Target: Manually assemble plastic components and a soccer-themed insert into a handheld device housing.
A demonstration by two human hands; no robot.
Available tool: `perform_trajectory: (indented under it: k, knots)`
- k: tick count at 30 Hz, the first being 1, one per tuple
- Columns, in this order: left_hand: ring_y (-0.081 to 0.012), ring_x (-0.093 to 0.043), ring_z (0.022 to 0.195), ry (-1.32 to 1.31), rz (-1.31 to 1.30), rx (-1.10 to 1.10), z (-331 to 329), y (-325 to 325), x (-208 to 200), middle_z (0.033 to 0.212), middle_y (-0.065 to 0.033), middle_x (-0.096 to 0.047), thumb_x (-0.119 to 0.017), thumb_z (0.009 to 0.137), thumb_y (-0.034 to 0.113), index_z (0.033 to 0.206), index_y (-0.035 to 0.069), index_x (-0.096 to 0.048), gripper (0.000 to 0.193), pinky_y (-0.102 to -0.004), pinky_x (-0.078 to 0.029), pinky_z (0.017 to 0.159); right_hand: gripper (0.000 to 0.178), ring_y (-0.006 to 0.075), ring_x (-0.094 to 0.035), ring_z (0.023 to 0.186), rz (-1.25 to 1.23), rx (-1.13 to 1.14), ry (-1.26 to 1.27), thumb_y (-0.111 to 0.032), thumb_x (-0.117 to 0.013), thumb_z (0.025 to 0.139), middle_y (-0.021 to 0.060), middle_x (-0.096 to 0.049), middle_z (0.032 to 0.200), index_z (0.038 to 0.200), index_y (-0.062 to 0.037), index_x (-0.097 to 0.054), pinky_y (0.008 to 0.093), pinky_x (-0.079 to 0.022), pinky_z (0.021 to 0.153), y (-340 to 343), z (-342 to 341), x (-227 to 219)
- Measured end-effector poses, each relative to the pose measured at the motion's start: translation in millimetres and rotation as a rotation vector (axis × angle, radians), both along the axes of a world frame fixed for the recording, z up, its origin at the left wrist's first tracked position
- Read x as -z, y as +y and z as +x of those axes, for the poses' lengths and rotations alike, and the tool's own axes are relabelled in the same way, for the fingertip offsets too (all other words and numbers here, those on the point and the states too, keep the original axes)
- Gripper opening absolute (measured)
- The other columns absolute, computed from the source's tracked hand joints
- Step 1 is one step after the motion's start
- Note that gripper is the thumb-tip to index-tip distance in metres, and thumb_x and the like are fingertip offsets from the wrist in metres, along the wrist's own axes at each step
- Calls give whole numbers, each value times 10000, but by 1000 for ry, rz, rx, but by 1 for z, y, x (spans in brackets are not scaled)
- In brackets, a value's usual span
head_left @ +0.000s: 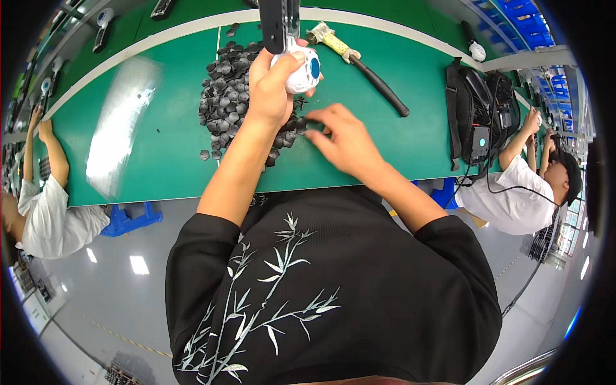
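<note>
My left hand [273,80] is wrapped round a white, round-ended handheld device [301,76] with a blue disc on its face. A black and metallic upright part [280,25] rises from the device out of the top of the picture. Below and to the right, my right hand [343,138] is curled at the edge of a heap of small black plastic pieces [228,96]. Its thumb and forefinger close on one small black piece [301,126], partly hidden by the fingertips. Several pieces lie under and beside my left forearm.
A hammer-like tool [378,83] with a black handle and wrapped, yellowish head lies behind my right hand. Clear plastic sheeting [122,125] lies at the left of the green table [173,167]. A black backpack [475,109] with cables stands at the right. Co-workers sit on both sides.
</note>
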State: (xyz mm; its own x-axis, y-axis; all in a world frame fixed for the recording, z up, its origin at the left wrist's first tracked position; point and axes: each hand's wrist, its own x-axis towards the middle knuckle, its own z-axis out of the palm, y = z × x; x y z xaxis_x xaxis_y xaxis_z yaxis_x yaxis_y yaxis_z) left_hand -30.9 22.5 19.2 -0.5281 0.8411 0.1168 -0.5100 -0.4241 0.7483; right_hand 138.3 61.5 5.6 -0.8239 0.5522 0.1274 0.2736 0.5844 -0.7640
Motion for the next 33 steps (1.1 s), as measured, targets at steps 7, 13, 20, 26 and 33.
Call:
perform_trajectory:
  k: [7, 13, 20, 26, 33]
  knots:
    - [-228, -637, 710, 228, -238, -19, 3, 1, -8, 966, -181, -644, -539, 921, 211, 1170, -56, -538, 365, -289, -508, 510, 195, 171, -564, 683, 326, -107, 30, -45, -636, 831, 69, -575, 903, 1024, -20, -656, 270, -487, 650, -12, -7, 15]
    - [-247, -652, 728, 218, -213, 62, 15, -1, -2, 955, -189, -647, -522, 944, 235, 1157, -47, -525, 353, -296, -526, 527, 195, 166, -571, 655, -166, -83, -92, -41, -614, 838, 71, -623, 854, 1019, -16, -680, 280, -494, 628, -3, -8, -10]
    - [-253, -664, 755, -70, -153, 172, 13, 1, -1, 970, -202, -651, -496, 965, 239, 1159, -33, -504, 335, -293, -528, 522, 208, 130, -589, 664, -848, 47, -94, -3, -613, 875, 93, -664, 830, 1070, 35, -674, 232, -504, 624, 41, 16, -36]
    - [-242, -659, 747, -21, -136, 174, 16, 2, -4, 982, -204, -653, -480, 978, 247, 1194, -18, -485, 341, -291, -525, 515, 227, 181, -655, 740, -1205, 144, 294, 8, -623, 865, 141, -684, 875, 1082, 67, -652, 250, -541, 662, 58, 26, -44]
    - [-205, -645, 759, 116, -157, 155, 21, 5, 6, 990, -164, -647, -485, 978, 225, 1277, 15, -458, 366, -289, -527, 519, 209, 232, -697, 867, -985, 177, 379, -4, -648, 865, 183, -690, 966, 1057, 78, -640, 272, -565, 699, 47, 13, -73]
